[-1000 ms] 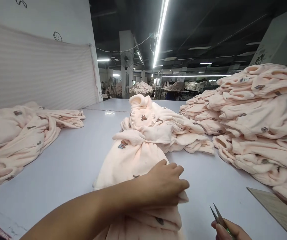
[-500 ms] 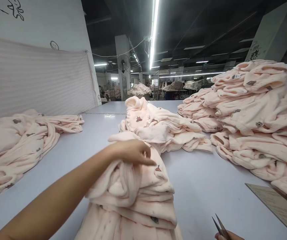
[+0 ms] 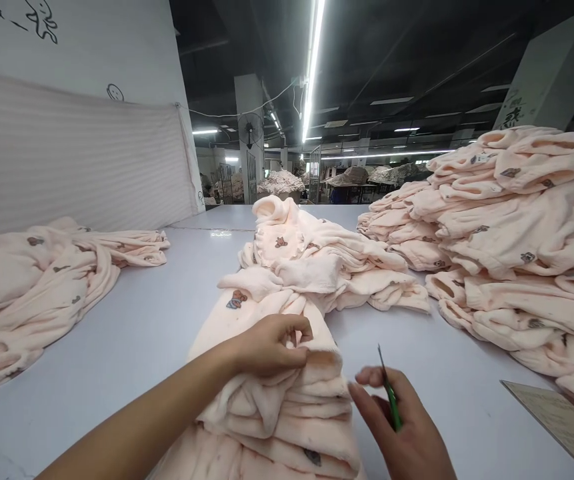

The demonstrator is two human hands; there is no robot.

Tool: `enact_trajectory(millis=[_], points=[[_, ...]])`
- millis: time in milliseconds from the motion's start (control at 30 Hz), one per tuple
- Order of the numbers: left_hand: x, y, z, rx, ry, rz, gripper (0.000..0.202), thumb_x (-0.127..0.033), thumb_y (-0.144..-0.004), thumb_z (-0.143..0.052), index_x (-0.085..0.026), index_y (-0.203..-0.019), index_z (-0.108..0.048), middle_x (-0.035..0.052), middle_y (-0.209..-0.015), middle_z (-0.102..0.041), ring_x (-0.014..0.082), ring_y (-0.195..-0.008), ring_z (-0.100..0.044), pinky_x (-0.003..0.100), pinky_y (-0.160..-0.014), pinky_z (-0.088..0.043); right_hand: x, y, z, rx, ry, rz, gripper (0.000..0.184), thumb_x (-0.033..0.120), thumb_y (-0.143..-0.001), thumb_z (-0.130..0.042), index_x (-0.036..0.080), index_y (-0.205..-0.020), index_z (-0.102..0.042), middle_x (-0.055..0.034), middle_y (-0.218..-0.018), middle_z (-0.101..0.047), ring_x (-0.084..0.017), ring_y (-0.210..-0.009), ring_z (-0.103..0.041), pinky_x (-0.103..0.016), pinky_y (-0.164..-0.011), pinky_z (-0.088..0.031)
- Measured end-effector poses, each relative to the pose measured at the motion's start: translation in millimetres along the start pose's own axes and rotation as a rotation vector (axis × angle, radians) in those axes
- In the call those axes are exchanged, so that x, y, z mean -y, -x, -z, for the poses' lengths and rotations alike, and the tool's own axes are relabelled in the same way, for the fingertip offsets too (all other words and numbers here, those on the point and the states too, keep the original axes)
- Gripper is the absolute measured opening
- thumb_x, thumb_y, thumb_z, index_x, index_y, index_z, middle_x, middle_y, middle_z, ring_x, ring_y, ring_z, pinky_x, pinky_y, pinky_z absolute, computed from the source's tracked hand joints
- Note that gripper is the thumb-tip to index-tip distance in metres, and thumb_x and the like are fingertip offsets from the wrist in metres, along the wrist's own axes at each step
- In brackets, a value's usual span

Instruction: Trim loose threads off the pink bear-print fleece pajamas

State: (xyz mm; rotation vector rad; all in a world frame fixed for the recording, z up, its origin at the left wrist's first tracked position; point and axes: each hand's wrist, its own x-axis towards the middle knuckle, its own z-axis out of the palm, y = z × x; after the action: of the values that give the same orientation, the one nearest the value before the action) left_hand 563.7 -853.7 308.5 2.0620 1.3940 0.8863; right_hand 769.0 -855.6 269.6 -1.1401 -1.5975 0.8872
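Garment stack (image 3: 287, 407) at near centre of tabletop (image 3: 141, 333), pink fleece, folded layers. Left hand (image 3: 271, 343) on top of stack, fingers closed, pinching top layer of fabric. Right hand (image 3: 401, 433) just right of stack, near its edge, fingers closed around green snips (image 3: 389, 387), tip pointing up and away. Loose heap (image 3: 317, 260) behind stack, touching it. Tall pile (image 3: 511, 227) on right, well apart. Flatter pile (image 3: 41, 287) on left by wall. Board (image 3: 561, 423) at right edge of tabletop
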Motion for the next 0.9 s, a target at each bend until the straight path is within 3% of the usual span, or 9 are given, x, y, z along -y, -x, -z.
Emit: enact_trajectory(millis=[167,267,333,433,567,667,900], points=[[6.7,3.1,-7.9,-0.158,0.161,-0.024,0.019,-0.011,-0.064,-0.042,-0.019,-0.080,-0.040,-0.0040,-0.073,-0.042,0.0113,-0.068,-0.040,0.021,-0.062,-0.035,5.7,-28.4,-28.1,0.134,-0.032,0.113,0.036,0.052,-0.079,-0.056,0.024,-0.101,-0.053,0.0019,-0.094,-0.056,-0.015,-0.081,-0.051,-0.022,-0.075,-0.039],[7.1,2.3,-12.0,-0.216,0.223,0.006,0.027,-0.012,-0.065,-0.048,-0.020,-0.091,-0.045,-0.0033,-0.077,-0.051,0.0138,-0.072,-0.045,0.025,-0.067,-0.036,7.1,-31.7,-35.0,0.201,-0.067,0.154,0.029,0.049,-0.081,-0.054,0.024,-0.095,-0.055,0.0033,-0.079,-0.053,-0.015,-0.079,-0.052,-0.021,-0.073,-0.039],[8.6,0.0,-14.1,-0.234,0.320,0.002,0.024,-0.012,-0.065,-0.050,-0.018,-0.089,-0.051,-0.0016,-0.078,-0.055,0.0159,-0.076,-0.047,0.027,-0.070,-0.037,8.1,-29.5,-35.8,0.218,-0.081,0.154,0.026,0.048,-0.081,-0.056,0.024,-0.090,-0.054,0.0051,-0.070,-0.048,-0.014,-0.073,-0.051,-0.019,-0.068,-0.039],[12.9,-2.8,-15.4,-0.231,0.472,-0.044,0.017,-0.009,-0.066,-0.045,-0.016,-0.080,-0.053,-0.0005,-0.078,-0.056,0.0154,-0.078,-0.049,0.026,-0.073,-0.038,10.3,-24.8,-35.7,0.219,-0.105,0.134,0.026,0.049,-0.081,-0.055,0.023,-0.082,-0.054,0.0053,-0.069,-0.050,-0.012,-0.069,-0.050,-0.017,-0.067,-0.040],[19.1,-1.9,-15.3,-0.208,0.598,-0.079,0.017,-0.010,-0.066,-0.047,-0.015,-0.081,-0.054,-0.0003,-0.079,-0.056,0.0143,-0.078,-0.050,0.025,-0.073,-0.038,15.6,-22.0,-39.6,0.201,-0.133,0.118,0.026,0.048,-0.077,-0.061,0.024,-0.088,-0.058,0.0054,-0.075,-0.054,-0.011,-0.067,-0.048,-0.015,-0.067,-0.039],[23.6,-1.2,-16.2,-0.186,0.678,-0.085,0.016,-0.008,-0.066,-0.052,-0.014,-0.081,-0.056,0.0001,-0.078,-0.056,0.0140,-0.078,-0.049,0.024,-0.073,-0.037,17.9,-24.3,-42.0,0.220,-0.174,0.087,0.026,0.048,-0.073,-0.064,0.023,-0.079,-0.059,0.0048,-0.071,-0.053,-0.011,-0.067,-0.048,-0.015,-0.068,-0.040],[30.3,-3.2,-16.9,-0.134,0.968,-0.061,0.011,-0.020,-0.075,-0.060,-0.014,-0.080,-0.052,-0.0027,-0.070,-0.050,0.0075,-0.065,-0.043,0.018,-0.062,-0.035,0.6,-36.0,-25.3,0.198,-0.297,-0.138,0.036,0.055,-0.071,-0.064,0.022,-0.083,-0.058,0.0028,-0.070,-0.052,-0.013,-0.068,-0.050,-0.018,-0.061,-0.045]])
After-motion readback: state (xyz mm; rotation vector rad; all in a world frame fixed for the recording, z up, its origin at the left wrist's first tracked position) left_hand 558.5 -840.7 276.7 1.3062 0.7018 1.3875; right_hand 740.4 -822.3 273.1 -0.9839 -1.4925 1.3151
